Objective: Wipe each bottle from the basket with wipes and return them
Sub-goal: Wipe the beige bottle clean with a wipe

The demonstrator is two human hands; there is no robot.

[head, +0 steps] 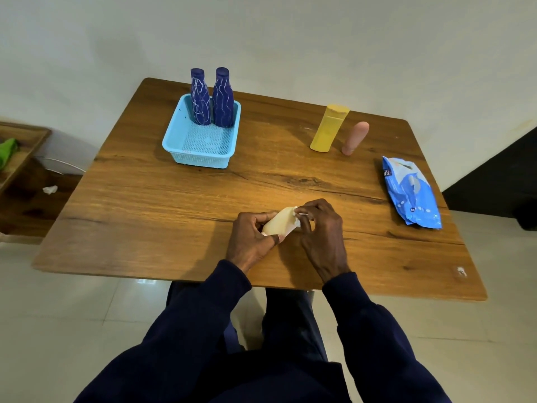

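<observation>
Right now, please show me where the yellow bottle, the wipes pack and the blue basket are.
yellow bottle [327,130], head view, middle of its body.
wipes pack [411,193], head view, middle of its top face.
blue basket [200,158], head view, near wall.

My hands hold a cream bottle and white wipe, my sleeves navy. Two dark blue bottles streaked with pale wavy lines stand in a light blue mesh basket. Yellow bottle, pink bottle, blue-and-white pack, brown woodgrain table.
</observation>
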